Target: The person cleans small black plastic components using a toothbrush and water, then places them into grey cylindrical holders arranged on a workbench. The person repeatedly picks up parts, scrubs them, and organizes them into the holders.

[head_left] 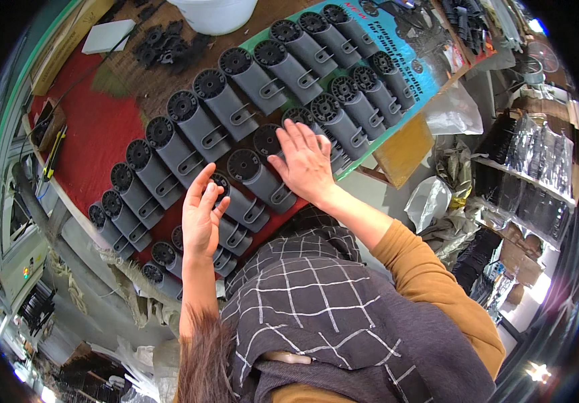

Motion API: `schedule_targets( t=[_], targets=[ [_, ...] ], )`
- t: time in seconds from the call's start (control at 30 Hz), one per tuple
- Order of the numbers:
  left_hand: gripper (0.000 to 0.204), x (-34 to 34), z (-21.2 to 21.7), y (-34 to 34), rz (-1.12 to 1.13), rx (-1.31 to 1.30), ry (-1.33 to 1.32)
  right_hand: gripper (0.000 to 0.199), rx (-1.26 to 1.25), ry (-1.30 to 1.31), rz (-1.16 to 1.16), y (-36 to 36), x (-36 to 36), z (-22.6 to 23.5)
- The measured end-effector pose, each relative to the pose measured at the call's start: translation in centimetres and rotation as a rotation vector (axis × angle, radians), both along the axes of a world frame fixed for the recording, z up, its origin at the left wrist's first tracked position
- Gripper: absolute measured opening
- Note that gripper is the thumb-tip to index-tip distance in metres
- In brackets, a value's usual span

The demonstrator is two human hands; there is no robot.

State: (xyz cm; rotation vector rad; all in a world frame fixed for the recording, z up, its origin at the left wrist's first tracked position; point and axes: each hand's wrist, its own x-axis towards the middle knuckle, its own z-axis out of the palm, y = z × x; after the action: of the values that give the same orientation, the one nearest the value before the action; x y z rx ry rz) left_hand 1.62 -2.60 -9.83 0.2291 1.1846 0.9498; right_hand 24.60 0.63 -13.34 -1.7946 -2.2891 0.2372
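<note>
Hair (202, 356) beside apron (316, 289), grey housings (203, 129) beyond

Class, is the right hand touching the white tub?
No, the right hand is over the grey parts, apart from the white tub.

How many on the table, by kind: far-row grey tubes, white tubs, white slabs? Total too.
Far-row grey tubes: 12
White tub: 1
White slab: 1
Total: 14
Near row not counted: left hand and right hand cover parts.
</note>
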Motion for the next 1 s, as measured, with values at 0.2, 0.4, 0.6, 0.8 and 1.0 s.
schedule_targets(
  t=[0.2,0.4,0.6,0.8,1.0],
  targets=[
    [0.039,0.5,-0.2,0.7,-0.053,0.021,-0.004,0.048,-0.11,-0.032,-0.03,0.6,2.2,-0.4],
    [0.039,1.1,-0.2,2.0,-0.046,0.027,-0.022,0.051,-0.162,0.115,-0.055,1.6,4.5,0.0],
    [0.039,2.1,-0.2,3.8,-0.048,0.024,-0.009,0.05,-0.096,0.103,0.031,3.0,7.0,-0.2],
    [0.037,4.2,0.3,6.7,0.02,-0.078,0.047,0.048,-0.031,0.105,-0.159,5.8,9.6,-0.6],
    [0.032,2.8,-1.9,12.1,0.144,0.058,0.441,0.036,-0.098,0.256,0.005,12.0,10.1,1.9]
  ],
)
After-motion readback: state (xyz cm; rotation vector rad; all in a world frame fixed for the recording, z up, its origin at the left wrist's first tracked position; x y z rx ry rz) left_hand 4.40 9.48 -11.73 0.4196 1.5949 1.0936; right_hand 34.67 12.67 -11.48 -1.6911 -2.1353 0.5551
